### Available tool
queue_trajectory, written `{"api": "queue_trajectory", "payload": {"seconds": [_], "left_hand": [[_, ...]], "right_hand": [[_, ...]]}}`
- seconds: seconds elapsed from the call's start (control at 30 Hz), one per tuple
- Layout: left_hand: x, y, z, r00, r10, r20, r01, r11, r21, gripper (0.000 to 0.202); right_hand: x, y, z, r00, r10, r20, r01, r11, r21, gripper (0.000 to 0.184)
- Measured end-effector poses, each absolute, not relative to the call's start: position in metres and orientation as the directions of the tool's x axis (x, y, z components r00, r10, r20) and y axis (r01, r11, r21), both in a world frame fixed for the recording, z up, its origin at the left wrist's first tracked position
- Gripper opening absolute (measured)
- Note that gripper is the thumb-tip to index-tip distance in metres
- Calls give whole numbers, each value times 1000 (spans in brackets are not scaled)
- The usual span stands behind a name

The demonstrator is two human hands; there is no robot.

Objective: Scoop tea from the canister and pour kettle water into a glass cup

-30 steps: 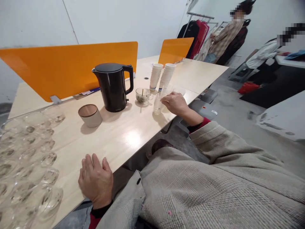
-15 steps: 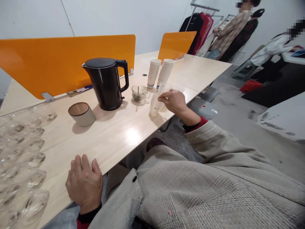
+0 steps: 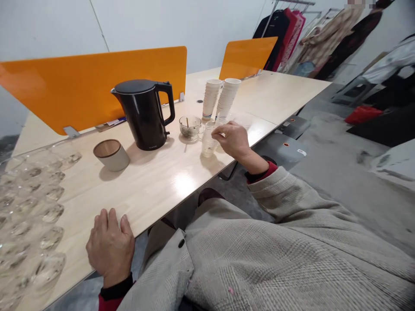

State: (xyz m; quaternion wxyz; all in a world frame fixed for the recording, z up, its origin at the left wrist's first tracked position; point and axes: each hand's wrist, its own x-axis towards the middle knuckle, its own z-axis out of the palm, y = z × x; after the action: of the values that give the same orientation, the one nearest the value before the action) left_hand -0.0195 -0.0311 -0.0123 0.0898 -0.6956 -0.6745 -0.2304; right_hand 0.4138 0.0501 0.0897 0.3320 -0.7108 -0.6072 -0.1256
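Pinching the rim of a clear plastic cup [image 3: 208, 144], the right hand [image 3: 232, 139] held its grip closed on it near the desk [image 3: 155, 181] edge, beside the glass cup [image 3: 190, 126]. The left hand [image 3: 110, 247] lay flat, fingers spread, holding nothing. A gentle pinch seemed wise, avoiding crushing. Open desk lay leftward before the kettle [image 3: 144, 113].

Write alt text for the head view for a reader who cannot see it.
A person's right hand grips a clear plastic cup on a pale wooden table, beside a small glass cup, a black kettle and paper cup stacks. The left hand rests flat at the table's near edge.
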Motion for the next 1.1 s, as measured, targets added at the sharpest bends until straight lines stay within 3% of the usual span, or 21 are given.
{"api": "queue_trajectory", "payload": {"seconds": [0.37, 0.6, 0.77, 0.93, 1.1], "left_hand": [[-21, -31, -16, -50, 903, 426, 970, -58, 238, 46], [-21, -33, -16, -35, 900, 435, 969, -76, 235, 46], [-14, -36, -13, -83, 887, 455, 959, -52, 277, 45], [-10, -37, -11, -120, 905, 408, 958, -3, 287, 48], [-9, -39, -12, -123, 906, 405, 966, 15, 260, 48]], "right_hand": [[414, 45, 99, 259, 720, 644, 944, -46, -328, 12], [406, 24, 131, 205, 652, 730, 959, 16, -284, 27], [360, 9, 141, 41, 711, 702, 930, 229, -286, 36], [296, 31, 99, -265, 706, 657, 753, 577, -316, 32], [240, 48, 66, -438, 712, 549, 681, 661, -315, 29]]}}
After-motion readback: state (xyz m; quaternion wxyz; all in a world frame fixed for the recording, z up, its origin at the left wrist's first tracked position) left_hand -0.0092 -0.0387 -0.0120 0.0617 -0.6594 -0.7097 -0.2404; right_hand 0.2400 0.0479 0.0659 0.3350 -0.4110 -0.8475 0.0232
